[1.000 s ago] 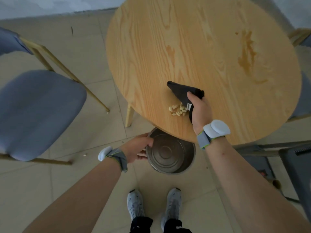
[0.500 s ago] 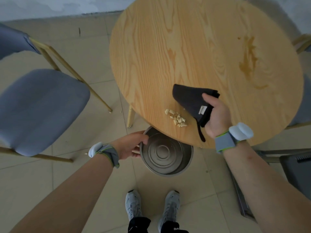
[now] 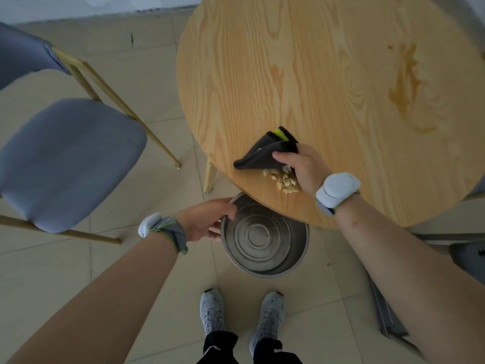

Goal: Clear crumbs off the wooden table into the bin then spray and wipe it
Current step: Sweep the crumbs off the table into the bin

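A round wooden table point(image 3: 328, 82) fills the upper right. A small pile of pale crumbs point(image 3: 283, 179) lies close to its near edge. My right hand point(image 3: 301, 166) grips a dark cloth point(image 3: 262, 153) with a yellow-green inner side, pressed on the table just behind the crumbs. A round steel bin point(image 3: 265, 237) sits below the table edge, partly under it. My left hand point(image 3: 207, 219) holds the bin by its left rim.
A brownish stain point(image 3: 404, 90) marks the table at the right. A grey padded chair point(image 3: 65, 158) with gold legs stands to the left. A gold table leg point(image 3: 210, 177) is beside the bin. My shoes point(image 3: 241, 313) stand on the tiled floor. A dark object point(image 3: 469, 256) sits at the right edge.
My right hand swung the cloth from the right of the crumbs to behind them, and the pile has shifted nearer the table edge. My left hand keeps hold of the bin rim.
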Tool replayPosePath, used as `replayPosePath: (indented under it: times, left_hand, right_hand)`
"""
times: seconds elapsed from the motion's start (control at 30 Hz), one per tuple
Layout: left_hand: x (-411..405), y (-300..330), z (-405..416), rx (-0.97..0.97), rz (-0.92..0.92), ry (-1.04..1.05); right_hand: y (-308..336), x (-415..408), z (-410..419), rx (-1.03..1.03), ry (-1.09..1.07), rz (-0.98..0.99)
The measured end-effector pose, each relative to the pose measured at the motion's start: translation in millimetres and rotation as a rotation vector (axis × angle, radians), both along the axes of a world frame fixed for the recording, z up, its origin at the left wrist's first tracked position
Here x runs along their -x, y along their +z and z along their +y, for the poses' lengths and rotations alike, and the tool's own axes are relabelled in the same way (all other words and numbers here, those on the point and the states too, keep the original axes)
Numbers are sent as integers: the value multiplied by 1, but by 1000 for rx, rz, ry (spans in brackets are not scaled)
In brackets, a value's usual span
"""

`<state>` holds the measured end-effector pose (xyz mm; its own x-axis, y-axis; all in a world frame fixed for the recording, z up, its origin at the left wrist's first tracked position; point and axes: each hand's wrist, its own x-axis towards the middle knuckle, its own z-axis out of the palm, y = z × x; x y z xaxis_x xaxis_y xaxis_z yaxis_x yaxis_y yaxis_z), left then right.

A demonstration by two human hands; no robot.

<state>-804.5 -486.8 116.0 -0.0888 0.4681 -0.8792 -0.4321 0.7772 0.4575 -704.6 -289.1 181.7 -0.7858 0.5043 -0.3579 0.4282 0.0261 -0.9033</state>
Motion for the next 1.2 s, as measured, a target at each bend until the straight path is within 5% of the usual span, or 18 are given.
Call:
replayPosePath:
  times: [0.27,0.5,0.63,0.77,1.2]
  left_hand:
    - [-11,4,11,-24,9,24]
    - [-30,6,29,-39,-16,-20]
    - [-36,4,34,-31,-26,-13]
    - [-35,3,34,-23,-23,-6]
    - [-28,5,28,-8,2,46]
  right_hand:
    - [-1,-40,-5,86,72,2]
    - [20,-43,38,197,-351,150]
    - [27,-45,45,79,-220,149]
    - [0,-53,21,-51,48,-61]
    - [-16,-87,-23,108,139,-40]
